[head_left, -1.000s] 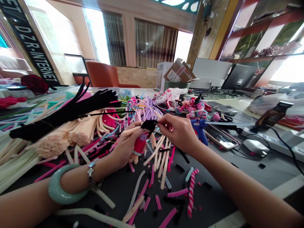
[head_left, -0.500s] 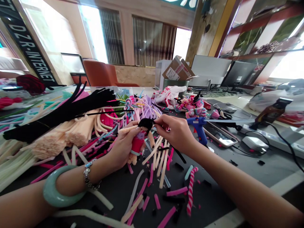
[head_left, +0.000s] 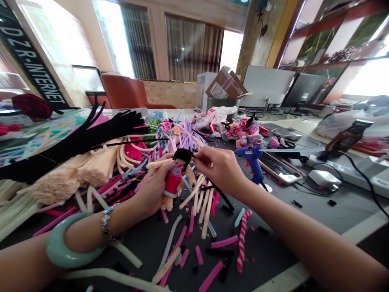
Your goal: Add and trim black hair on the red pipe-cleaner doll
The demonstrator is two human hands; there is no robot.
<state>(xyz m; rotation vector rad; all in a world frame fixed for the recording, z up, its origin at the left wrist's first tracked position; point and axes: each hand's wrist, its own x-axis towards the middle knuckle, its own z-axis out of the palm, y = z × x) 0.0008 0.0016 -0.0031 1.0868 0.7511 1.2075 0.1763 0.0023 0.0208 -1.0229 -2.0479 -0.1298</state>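
My left hand is closed around a small pipe-cleaner doll with black hair, a red dress and peach arms and legs. The doll stands roughly upright, its head at the top of my grip. On the right, my right hand pinches a black pipe cleaner against the side of the doll's hair; its loose end hangs below my fingers. Part of the doll is hidden by my left fingers. Just under the hands lie cut peach pipe cleaners. A blue glue gun rests beyond my right wrist.
Bundles of black pipe cleaners and peach pipe cleaners lie at left. Pink offcuts and a twisted red-and-white piece are scattered in front. A phone, a white adapter and cables are on the right.
The view has shifted slightly, so everything sits a little further left. Both hands keep their hold at the doll's head, with only small finger movement.
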